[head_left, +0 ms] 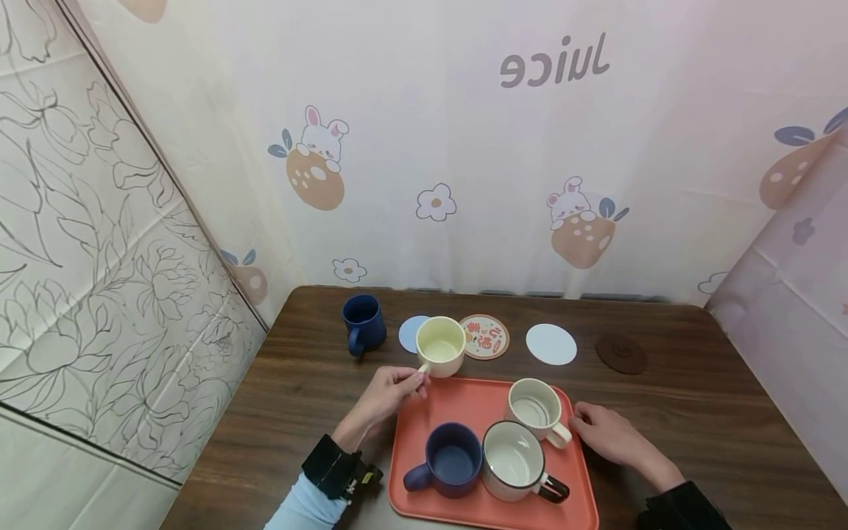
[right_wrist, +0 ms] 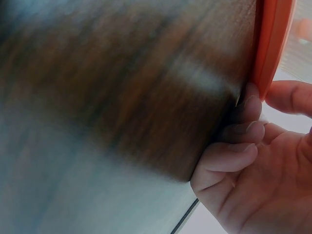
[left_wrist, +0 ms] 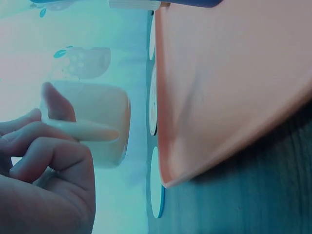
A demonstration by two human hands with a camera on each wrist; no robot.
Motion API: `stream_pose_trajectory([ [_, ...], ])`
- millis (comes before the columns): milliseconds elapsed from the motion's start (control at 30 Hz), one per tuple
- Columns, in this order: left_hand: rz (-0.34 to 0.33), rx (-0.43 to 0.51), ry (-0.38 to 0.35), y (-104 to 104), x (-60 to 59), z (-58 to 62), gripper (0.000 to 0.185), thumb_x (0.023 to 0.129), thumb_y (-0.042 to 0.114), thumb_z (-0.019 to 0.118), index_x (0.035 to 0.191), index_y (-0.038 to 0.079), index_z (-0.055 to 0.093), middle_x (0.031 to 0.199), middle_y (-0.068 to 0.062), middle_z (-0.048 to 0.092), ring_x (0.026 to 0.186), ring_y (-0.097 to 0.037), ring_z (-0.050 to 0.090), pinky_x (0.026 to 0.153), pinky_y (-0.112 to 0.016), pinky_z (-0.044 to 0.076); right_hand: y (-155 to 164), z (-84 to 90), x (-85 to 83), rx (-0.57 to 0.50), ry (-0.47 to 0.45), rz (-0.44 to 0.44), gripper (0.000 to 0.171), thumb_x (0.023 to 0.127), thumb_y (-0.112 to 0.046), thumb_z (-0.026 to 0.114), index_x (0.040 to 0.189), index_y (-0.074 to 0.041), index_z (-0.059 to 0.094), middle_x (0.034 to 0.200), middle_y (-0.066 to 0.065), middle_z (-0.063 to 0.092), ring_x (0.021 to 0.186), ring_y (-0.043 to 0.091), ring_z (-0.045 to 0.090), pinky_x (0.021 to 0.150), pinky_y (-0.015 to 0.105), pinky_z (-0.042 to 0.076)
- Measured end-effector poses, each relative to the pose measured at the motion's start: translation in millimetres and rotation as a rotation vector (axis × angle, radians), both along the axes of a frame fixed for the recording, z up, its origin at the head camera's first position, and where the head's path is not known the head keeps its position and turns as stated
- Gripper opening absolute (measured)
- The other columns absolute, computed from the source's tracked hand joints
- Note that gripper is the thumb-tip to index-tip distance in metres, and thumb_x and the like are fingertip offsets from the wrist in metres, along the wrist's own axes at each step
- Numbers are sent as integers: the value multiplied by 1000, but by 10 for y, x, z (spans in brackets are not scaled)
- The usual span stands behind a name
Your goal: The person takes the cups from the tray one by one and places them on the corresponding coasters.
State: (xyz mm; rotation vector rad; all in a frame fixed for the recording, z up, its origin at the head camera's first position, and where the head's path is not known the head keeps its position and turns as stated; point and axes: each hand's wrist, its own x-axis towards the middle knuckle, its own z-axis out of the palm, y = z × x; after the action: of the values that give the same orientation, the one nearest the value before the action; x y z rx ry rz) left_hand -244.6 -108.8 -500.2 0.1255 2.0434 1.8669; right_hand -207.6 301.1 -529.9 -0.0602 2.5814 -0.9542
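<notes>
My left hand (head_left: 387, 397) pinches the handle of a pale yellow mug (head_left: 442, 342). In the left wrist view the mug (left_wrist: 92, 124) hangs in the air, apart from the coasters. An orange-red tray (head_left: 464, 394) lies below, bearing a dark blue mug (head_left: 450, 471), a white mug with a black rim (head_left: 510, 471) and a cream mug (head_left: 530, 419). At the tray's right edge, my right hand (head_left: 609, 434) grips the rim between thumb and fingers, as the right wrist view shows on the tray edge (right_wrist: 273, 48).
Another dark blue mug (head_left: 364, 324) stands at the back left. Along the back lie a light blue coaster (head_left: 409, 335), a patterned coaster (head_left: 486, 337), a white coaster (head_left: 551, 344) and a brown coaster (head_left: 621, 354). A printed curtain (head_left: 437, 147) hangs behind the wooden table (head_left: 689, 383).
</notes>
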Motion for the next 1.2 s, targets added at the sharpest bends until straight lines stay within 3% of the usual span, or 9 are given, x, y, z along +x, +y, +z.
stream_pose_trajectory([
  [133,66,-11,28,40,-10,12,34,110,25,58,117,-5,73,90,-15,72,100,-37,57,82,-34,41,0,-3,2,1,0,0,17,106,-20,55,95,-9,63,76,4,54,70,21,53,63,31,39],
  [300,139,-25,34,86,-36,22,34,110,28,59,117,-2,74,97,-23,72,100,-38,57,82,-35,42,1,-6,3,1,1,2,18,107,-21,56,96,-9,63,77,4,55,70,21,54,63,31,39],
  [533,200,-7,20,122,-110,-31,34,109,27,60,115,-4,73,95,-22,72,83,-27,52,77,-34,41,3,-13,5,0,-2,-3,17,107,-21,56,96,-10,64,77,3,55,71,21,54,64,31,39],
  [800,265,26,6,143,-221,-125,35,110,24,59,115,-8,72,86,-10,72,88,-33,59,83,-35,45,3,-18,5,-1,3,-7,18,107,-21,56,96,-10,64,77,3,55,71,21,54,64,31,39],
  [1200,304,53,-16,139,-332,-212,36,111,24,58,118,-9,70,86,-5,69,73,-18,48,64,-25,37,-1,-10,8,-1,2,-10,18,107,-22,56,96,-10,64,77,3,56,70,21,54,64,31,40],
])
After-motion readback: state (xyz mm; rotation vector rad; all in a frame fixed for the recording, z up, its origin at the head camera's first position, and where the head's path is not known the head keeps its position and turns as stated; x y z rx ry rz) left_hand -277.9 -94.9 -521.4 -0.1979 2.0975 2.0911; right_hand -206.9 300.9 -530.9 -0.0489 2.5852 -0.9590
